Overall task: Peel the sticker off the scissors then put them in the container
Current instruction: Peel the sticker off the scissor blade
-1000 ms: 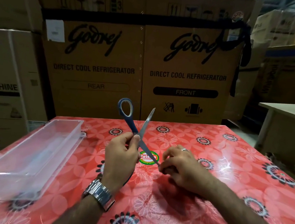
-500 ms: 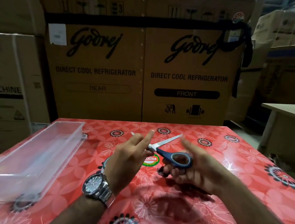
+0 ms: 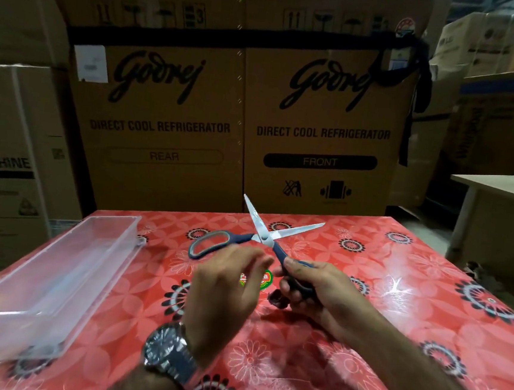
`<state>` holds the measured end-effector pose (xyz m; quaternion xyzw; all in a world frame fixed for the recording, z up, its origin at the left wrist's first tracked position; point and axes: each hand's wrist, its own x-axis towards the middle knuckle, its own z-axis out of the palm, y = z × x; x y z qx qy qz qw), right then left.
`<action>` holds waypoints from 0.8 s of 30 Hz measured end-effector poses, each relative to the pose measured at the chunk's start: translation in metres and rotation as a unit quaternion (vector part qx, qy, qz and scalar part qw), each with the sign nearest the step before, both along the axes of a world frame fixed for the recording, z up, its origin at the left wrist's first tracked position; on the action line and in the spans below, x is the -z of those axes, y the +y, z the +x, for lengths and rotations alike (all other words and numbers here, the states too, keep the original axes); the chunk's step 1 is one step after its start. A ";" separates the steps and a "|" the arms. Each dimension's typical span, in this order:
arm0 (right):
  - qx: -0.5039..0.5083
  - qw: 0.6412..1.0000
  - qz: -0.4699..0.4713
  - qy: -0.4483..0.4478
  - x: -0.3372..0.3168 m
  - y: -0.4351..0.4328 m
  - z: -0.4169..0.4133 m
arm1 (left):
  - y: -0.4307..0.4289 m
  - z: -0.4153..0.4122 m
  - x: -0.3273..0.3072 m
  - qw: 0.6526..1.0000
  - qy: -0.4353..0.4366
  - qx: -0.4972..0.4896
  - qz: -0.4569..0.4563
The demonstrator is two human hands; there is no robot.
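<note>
The right hand (image 3: 319, 290) curls round one blue handle of the scissors (image 3: 261, 235) and holds them above the middle of the surface (image 3: 393, 325). Their blades are spread wide and point toward the far edge, and the free handle loop sticks out leftward. The left hand (image 3: 225, 291), a watch (image 3: 170, 352) on its wrist, hangs just beside them with relaxed fingers, grasping nothing. A round green-and-red label (image 3: 263, 281) shows between the hands, and a small dark scrap (image 3: 277, 300) lies under the right one. The clear container (image 3: 57, 266) sits along the left edge. Cardboard boxes (image 3: 168, 125) stand beyond the far edge.
</note>
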<state>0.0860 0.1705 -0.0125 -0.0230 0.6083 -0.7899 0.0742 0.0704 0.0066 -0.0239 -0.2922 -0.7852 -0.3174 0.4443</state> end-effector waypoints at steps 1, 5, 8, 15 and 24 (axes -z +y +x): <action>0.004 1.000 -0.003 0.011 -0.001 0.000 0.001 | 0.006 0.004 0.005 0.996 -0.077 0.022 0.028; 0.000 0.999 0.003 0.042 0.000 -0.002 0.002 | 0.025 0.009 0.011 0.837 -0.472 0.158 0.228; -0.030 0.998 0.012 0.046 0.004 -0.010 0.004 | 0.025 0.007 -0.001 0.699 -0.515 0.282 0.408; -0.063 0.996 0.027 0.060 0.012 -0.024 0.009 | 0.012 0.000 -0.006 0.689 -0.444 0.240 0.521; -0.059 0.995 0.031 0.076 0.014 -0.025 0.012 | 0.006 -0.004 -0.004 0.669 -0.446 0.240 0.544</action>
